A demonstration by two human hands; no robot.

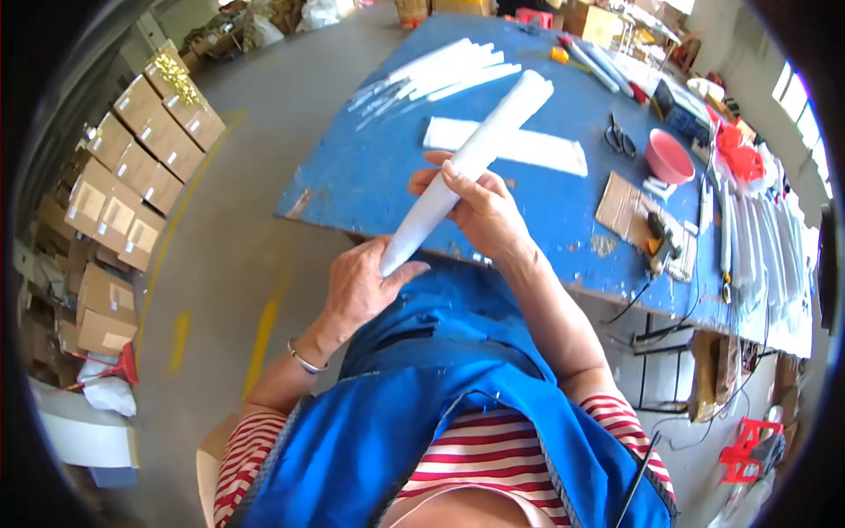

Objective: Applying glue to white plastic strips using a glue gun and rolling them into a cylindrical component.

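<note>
A long white paper cone [493,132] slants from near my lap up over the blue table [370,167], its wide end far and its narrow tip low. My left hand [359,286] pinches the narrow tip. My right hand [480,207] wraps around the cone's middle, fingers curled over the top. A flat white paper sheet [546,148] lies on the table under the cone's wide end.
Several finished white cones [440,75] lie at the table's far side, more white tubes [757,246] at the right. A pink bowl [669,158], scissors [619,138], cardboard [623,204] and a glue gun [662,239] sit right. Stacked cartons [132,167] line the floor left.
</note>
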